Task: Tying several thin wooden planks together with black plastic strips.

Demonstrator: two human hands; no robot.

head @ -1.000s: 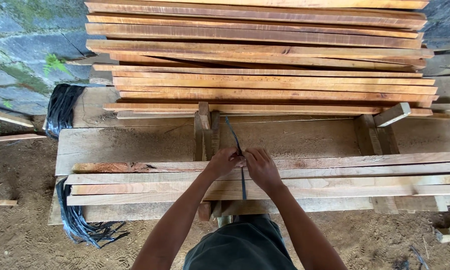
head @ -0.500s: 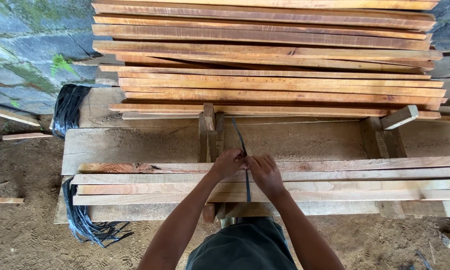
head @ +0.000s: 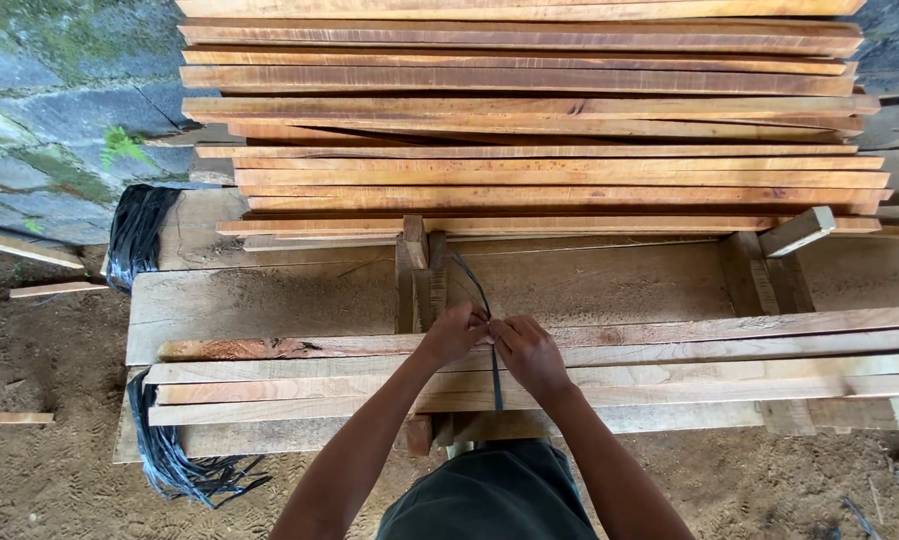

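Observation:
My left hand (head: 453, 335) and my right hand (head: 527, 352) meet over a low bundle of long wooden slats (head: 669, 370) that lies across the front. Both pinch a dark plastic strap (head: 495, 385) that runs across the slats. One loose end of the strap (head: 469, 275) sticks up and away from my fingers. The strap passes down over the near edge of the bundle.
A tall stack of planks (head: 529, 120) fills the back. Upright wooden posts (head: 419, 275) stand between stack and bundle, on a wide board (head: 269, 295). Bunches of black strapping (head: 134, 235) lie at left and bottom left (head: 174, 460). Dirt floor (head: 39, 470) surrounds.
The view has shifted slightly, so the planks sit further right in frame. My hands stay together on the strap with only small finger movement.

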